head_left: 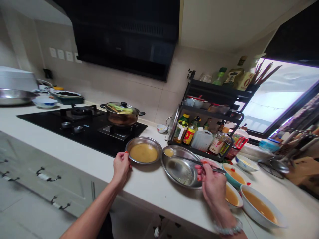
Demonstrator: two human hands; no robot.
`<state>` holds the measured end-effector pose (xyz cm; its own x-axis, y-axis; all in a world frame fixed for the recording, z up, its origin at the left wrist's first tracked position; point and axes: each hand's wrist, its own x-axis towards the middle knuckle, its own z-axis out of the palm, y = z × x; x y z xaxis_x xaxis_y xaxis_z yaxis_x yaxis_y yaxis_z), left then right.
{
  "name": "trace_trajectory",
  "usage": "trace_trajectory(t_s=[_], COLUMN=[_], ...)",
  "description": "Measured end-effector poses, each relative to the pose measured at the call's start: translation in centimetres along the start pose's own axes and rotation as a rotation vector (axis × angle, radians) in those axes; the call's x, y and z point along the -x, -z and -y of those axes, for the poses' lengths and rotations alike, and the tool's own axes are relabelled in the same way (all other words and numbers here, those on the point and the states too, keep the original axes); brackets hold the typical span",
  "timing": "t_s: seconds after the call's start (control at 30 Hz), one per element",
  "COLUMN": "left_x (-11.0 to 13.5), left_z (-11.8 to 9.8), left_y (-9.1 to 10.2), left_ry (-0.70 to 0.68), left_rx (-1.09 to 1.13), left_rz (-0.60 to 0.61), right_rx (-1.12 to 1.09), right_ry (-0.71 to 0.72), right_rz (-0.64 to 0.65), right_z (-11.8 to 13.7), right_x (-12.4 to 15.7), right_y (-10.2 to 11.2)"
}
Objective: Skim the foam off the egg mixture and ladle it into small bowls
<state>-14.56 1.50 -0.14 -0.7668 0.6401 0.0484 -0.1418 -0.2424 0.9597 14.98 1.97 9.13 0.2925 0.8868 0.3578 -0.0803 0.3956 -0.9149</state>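
My left hand (122,164) pinches the rim of a shallow metal bowl (144,151) of yellowish-brown liquid at the counter's edge. In my right hand (211,179) is the dark handle of a ladle (169,152), its small cup holding some of the same-coloured liquid. The ladle's cup is over the far left rim of a second, wider metal bowl (179,169), which has only a little residue and bits at its bottom. Close to my right wrist stand a white bowl (261,205), a teal-rimmed bowl (234,173) and a partly hidden bowl (233,196), each with brownish liquid.
A lidded pot (122,116) sits on the black gas hob (82,124). Behind the metal bowls, a black rack (214,116) carries bottles and jars. Further right lie a small patterned bowl (246,162) and metal utensils (279,166). A metal basin (16,97) stands far left.
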Motion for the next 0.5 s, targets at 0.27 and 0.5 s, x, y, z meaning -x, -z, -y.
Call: trace_trajectory(t_s=[0.27,0.5], left_x=[0.1,0.1], left_z=[-0.1,-0.1], left_y=[0.1,0.1], left_ry=[0.008,0.002], left_rx=[-0.001,0.004], left_rz=[0.003,0.012], right_rx=[0.427,0.528], right_ry=[0.325,0.839], right_rz=[0.195,0.346], right_z=[-1.2,-0.8], right_x=[1.0,2.0], right_y=[4.9,3.6])
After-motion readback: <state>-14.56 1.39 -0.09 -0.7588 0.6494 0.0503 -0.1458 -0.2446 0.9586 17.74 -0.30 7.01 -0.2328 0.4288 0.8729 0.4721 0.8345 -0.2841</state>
